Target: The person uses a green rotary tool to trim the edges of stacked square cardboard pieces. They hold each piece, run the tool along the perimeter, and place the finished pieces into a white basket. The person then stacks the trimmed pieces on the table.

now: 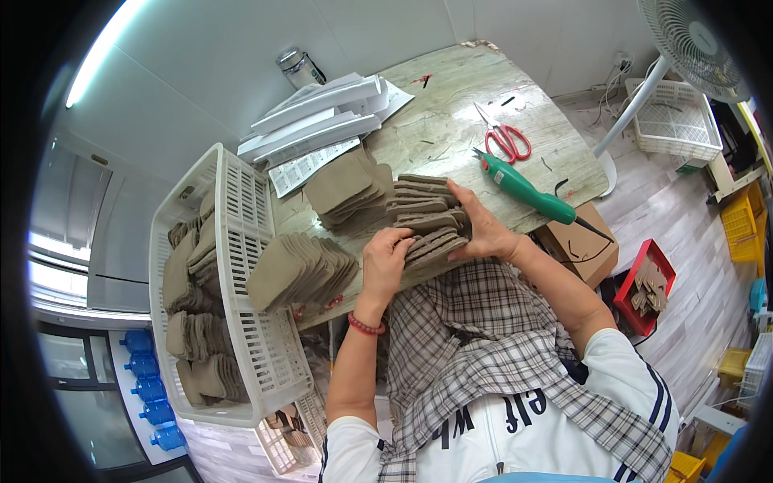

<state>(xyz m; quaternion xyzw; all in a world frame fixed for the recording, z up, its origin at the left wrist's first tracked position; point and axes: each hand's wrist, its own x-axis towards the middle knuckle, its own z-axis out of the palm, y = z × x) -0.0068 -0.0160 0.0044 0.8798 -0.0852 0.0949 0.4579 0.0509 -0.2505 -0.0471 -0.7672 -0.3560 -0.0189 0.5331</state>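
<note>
A stack of thin grey-brown flat pieces (427, 217), with rounded edges like cut fabric or foam pads, is between my hands at the table's near edge. My right hand (487, 229) wraps the stack's right side, thumb near and fingers at the far end. On its near left corner, my left hand (385, 262) is closed, fingertips pinching the edges of the pieces. A fanned pile of like pieces (298, 270) leans to the left of my left hand. Behind it lies another pile (346, 189), flatter and loosely stacked.
Left of the table stands a white slatted crate (250, 274) holding several piles of pieces. White papers (322, 121) and a metal flask (299, 68) are at the back. Red-handled scissors (506, 141) and a green corded hand tool (527, 189) lie right. A red tray (648, 286) sits lower right.
</note>
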